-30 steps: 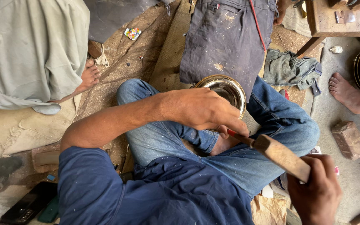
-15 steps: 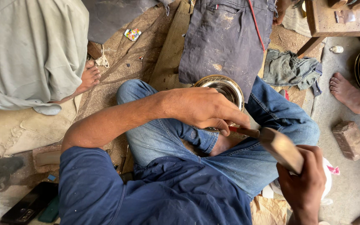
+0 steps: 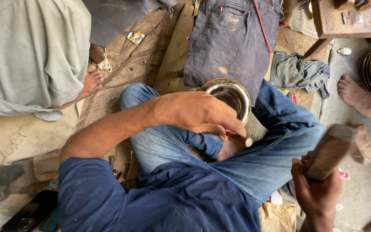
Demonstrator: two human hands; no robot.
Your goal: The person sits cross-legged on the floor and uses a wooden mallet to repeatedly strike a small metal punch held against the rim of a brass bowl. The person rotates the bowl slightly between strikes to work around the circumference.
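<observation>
Two hands busy, left fingers (image 3: 220, 122) wrapped over metal bowl (image 3: 228, 96) rim, right fingers (image 3: 299, 172) clenched round wooden mallet (image 3: 329, 150)

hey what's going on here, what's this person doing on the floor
A person in jeans sits cross-legged on the floor. Their left hand rests on the rim of a shiny metal bowl and seems to pinch a short punch-like tool beside it. Their right hand grips a wooden mallet, raised clear of the bowl. Other people's bare feet are nearby.
</observation>
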